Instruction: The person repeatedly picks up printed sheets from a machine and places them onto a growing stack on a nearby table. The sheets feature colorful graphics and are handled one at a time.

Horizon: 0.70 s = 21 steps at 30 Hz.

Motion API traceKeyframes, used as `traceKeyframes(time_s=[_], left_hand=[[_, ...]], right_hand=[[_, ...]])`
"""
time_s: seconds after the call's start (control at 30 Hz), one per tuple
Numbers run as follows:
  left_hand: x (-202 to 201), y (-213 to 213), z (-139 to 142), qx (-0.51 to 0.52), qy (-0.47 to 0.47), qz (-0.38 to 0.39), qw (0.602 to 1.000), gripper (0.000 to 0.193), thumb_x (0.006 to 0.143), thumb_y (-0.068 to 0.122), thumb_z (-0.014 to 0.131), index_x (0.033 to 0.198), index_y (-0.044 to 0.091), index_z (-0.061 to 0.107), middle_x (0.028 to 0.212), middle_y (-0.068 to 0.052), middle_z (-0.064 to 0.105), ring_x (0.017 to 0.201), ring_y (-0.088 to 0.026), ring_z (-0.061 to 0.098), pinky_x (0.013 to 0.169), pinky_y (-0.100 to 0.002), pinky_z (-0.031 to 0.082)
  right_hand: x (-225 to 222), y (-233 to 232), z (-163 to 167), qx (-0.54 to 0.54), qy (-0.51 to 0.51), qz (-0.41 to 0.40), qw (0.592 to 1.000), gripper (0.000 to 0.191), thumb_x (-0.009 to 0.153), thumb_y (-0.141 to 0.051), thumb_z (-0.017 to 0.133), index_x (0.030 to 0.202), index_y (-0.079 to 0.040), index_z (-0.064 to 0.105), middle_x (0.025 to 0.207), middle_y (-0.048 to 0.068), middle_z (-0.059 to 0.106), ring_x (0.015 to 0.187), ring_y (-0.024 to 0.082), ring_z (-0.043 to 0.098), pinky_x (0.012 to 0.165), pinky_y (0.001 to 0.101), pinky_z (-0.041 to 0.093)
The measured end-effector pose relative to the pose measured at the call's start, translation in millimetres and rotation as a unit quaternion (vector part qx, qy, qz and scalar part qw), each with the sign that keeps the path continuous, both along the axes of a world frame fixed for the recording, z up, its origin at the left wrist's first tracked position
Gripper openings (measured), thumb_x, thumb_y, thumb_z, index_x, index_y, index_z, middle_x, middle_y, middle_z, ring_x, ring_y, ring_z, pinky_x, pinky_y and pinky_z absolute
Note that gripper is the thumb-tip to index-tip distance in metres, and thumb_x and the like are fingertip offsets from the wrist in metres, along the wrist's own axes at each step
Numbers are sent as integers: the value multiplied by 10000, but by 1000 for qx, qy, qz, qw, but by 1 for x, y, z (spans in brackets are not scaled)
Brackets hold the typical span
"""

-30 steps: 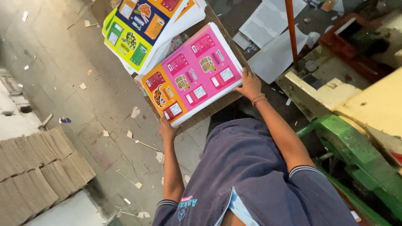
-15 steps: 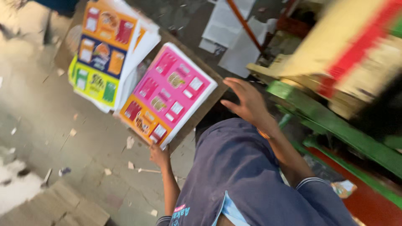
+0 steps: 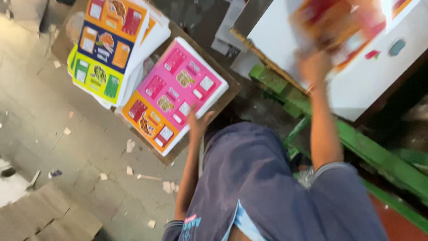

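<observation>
Reaching up to the right, the right hand (image 3: 314, 67) now grips a blurred orange-and-red printed sheet (image 3: 332, 29) over a white sheet stack (image 3: 356, 85) on the green machine frame (image 3: 370, 151); half a second ago this hand lay at the edge of the pink sheet stack (image 3: 176, 93). Motion blur hides the fingers, so whether they pinch the sheet or lie flat on it cannot be told. The left hand (image 3: 198, 122) rests at the near edge of the pink sheet stack with fingers loosely spread, touching its lower right border, much where it was earlier. That stack lies tilted on a brown board (image 3: 223, 100) above the grey floor (image 3: 53, 125), as in the earlier frames. Beside it, up and to the left, a second stack topped with orange, blue and yellow-green panels (image 3: 104, 47) overlaps its corner. Paper scraps (image 3: 130, 145) dot the floor, and flattened cardboard (image 3: 40, 214) lies at lower left. The view has swung since the earlier frame, bringing the white stack into sight.
</observation>
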<state>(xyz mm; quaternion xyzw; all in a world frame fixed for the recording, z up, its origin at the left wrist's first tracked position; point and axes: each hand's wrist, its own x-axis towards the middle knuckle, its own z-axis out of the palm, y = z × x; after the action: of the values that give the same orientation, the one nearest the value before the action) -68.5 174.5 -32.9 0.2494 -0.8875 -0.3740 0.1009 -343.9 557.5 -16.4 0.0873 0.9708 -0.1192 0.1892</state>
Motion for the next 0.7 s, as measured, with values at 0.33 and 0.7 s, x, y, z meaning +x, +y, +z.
traceKeyframes(time_s=[0.33, 0.7], left_hand=[[-65, -5, 24, 313, 178, 88, 929, 386, 956, 118, 804, 1168, 28, 495, 932, -40, 578, 822, -125, 614, 717, -282, 530], [93, -170, 37, 127, 248, 325, 904, 378, 927, 146, 804, 1219, 17, 603, 1023, -26, 685, 880, -83, 663, 776, -238, 558]], right_hand=[[213, -71, 4, -691, -70, -348, 629, 297, 1062, -344, 665, 1214, -90, 640, 1118, 75, 689, 992, 216, 630, 860, 352, 504], [106, -226, -61, -688, 6, -167, 706, 312, 867, -51, 783, 1112, -137, 608, 896, 26, 708, 681, 124, 674, 552, 256, 557]])
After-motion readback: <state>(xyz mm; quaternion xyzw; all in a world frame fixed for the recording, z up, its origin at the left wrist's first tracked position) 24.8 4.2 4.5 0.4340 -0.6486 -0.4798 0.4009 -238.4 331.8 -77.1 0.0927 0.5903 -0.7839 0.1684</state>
